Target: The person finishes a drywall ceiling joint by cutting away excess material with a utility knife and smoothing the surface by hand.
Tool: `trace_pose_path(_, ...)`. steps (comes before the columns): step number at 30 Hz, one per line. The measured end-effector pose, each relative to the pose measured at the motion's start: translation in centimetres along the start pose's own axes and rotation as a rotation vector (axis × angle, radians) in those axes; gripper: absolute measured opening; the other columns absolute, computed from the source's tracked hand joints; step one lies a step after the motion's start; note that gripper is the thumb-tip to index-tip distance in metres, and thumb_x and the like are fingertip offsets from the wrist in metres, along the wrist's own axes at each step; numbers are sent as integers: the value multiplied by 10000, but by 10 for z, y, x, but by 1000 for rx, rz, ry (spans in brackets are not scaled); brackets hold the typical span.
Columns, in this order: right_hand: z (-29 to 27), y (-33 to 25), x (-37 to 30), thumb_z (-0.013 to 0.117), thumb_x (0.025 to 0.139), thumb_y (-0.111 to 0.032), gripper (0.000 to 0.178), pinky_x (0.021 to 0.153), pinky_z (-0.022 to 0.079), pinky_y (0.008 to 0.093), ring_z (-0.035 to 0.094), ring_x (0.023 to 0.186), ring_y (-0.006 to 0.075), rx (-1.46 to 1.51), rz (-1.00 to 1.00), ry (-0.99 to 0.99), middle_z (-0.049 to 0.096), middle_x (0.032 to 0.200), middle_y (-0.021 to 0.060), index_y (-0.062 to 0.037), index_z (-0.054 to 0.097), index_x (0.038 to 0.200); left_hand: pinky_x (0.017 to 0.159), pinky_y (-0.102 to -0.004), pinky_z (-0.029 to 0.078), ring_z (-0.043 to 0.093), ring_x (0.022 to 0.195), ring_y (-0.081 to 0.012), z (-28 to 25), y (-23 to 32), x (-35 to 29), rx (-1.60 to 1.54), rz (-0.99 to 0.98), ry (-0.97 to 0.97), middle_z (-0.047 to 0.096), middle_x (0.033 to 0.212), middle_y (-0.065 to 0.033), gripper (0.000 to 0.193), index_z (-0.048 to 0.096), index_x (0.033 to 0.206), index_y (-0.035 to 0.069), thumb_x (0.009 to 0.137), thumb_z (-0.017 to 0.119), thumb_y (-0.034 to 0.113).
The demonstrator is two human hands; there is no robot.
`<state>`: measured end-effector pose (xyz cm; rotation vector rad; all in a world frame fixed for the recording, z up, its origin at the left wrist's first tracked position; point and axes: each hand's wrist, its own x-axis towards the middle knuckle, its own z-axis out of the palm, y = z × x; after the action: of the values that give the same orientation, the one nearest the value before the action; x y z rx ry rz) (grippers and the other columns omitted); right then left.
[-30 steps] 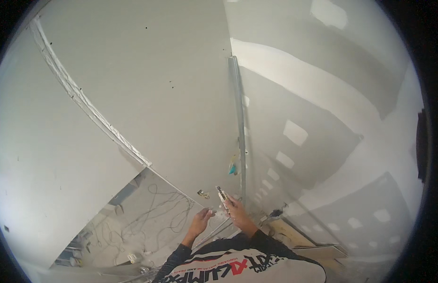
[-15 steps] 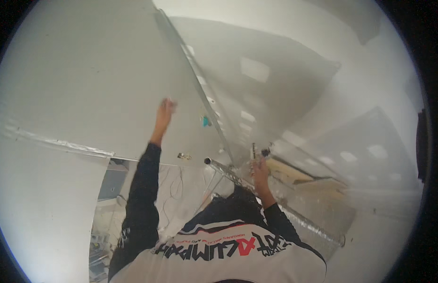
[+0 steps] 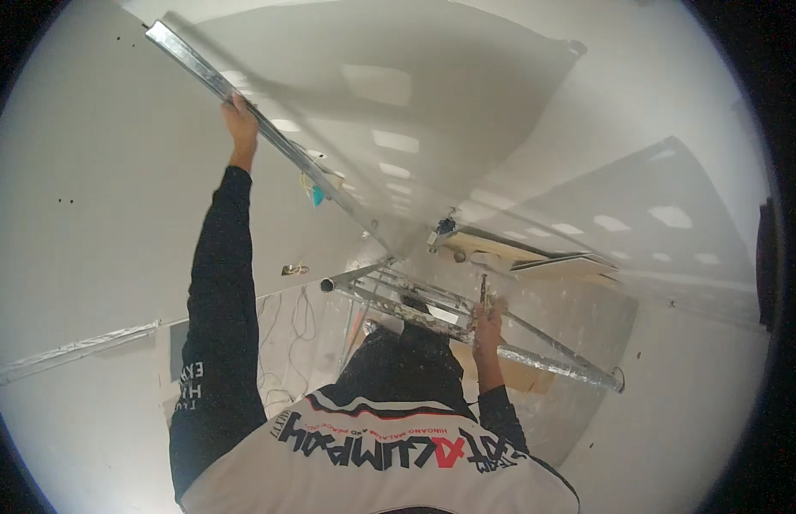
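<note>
A long, shiny metal channel [image 3: 282,141] runs diagonally from the upper left down toward the middle. My left hand [image 3: 241,128], arm stretched far up, is closed around its edge in the upper part. Lower on the right, my right hand [image 3: 488,330] is closed on a slim, upright tool [image 3: 484,291]; its exact kind cannot be made out. That hand is just above the paint-spattered tube [image 3: 535,360] of a metal scaffold frame, and whether it touches the tube is unclear.
Pale wall boards [image 3: 115,197] surround me. Wires hang from a wall opening [image 3: 293,269], and a small turquoise piece [image 3: 317,195] is beside the channel. Below, the scaffold's open tube end [image 3: 327,285] points left. Boards [image 3: 501,244] lie beyond the frame, and loose cables [image 3: 302,317] trail lower left.
My left hand, previously apart from the channel, has moved up and left and taken hold of it. The channel appears farther left. My right hand still holds the slim tool.
</note>
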<state>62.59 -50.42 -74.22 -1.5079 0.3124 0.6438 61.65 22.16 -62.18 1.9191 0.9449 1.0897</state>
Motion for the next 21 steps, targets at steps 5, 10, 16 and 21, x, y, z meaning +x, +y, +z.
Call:
trace_pose_path(5,-2,3,5,639,1039,-148,468,490,445,258,552,621,93,12,40,-2,615,848,21,-65,468,1466,941,-443,458,603,1031,-364,94,103,-111,-69,58,-23,603,1067,-266,423,434,1183,-65,1127,419,354)
trace_pose_path(10,32,-20,11,617,1048,-143,468,483,444,267,535,601,105,-15,-19,-95,604,824,38,-20,456,1469,852,-475,480,626,938,-417,113,120,-113,-122,184,-82,594,991,-293,368,375,1154,-44,1129,420,320)
trace_pose_path(16,37,-25,24,615,1048,-143,349,476,439,272,515,582,102,-96,-46,-105,584,804,30,-11,507,1352,868,-405,489,582,945,-293,116,112,-93,-176,129,-176,566,1021,-200,375,376,1204,-29,1124,451,330)
trace_pose_path(21,36,-20,30,642,1039,-169,333,479,438,282,518,586,107,-77,-16,-100,544,809,20,-32,527,1320,878,-338,497,577,984,-193,110,120,-99,-148,154,-176,591,1064,-120,378,408,1235,-9,1103,524,326)
